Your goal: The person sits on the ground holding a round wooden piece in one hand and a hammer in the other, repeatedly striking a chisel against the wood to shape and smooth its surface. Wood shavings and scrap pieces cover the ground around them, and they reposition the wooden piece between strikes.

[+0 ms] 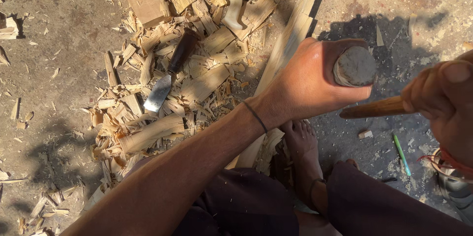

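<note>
Dusty ground, one chisel, two hands — left hand, right hand

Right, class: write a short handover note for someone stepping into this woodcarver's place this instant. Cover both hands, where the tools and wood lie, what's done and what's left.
Left hand: fist closed round a chisel handle, butt end up.
Right hand: gripping a wooden mallet handle; the head is out of view.
Plank: on the ground under the left hand, steadied by a bare foot.
Spare chisel: lying on the shavings to the left.
Done: much wood already chipped off.
Left: cannot tell; the cut is hidden.
</note>
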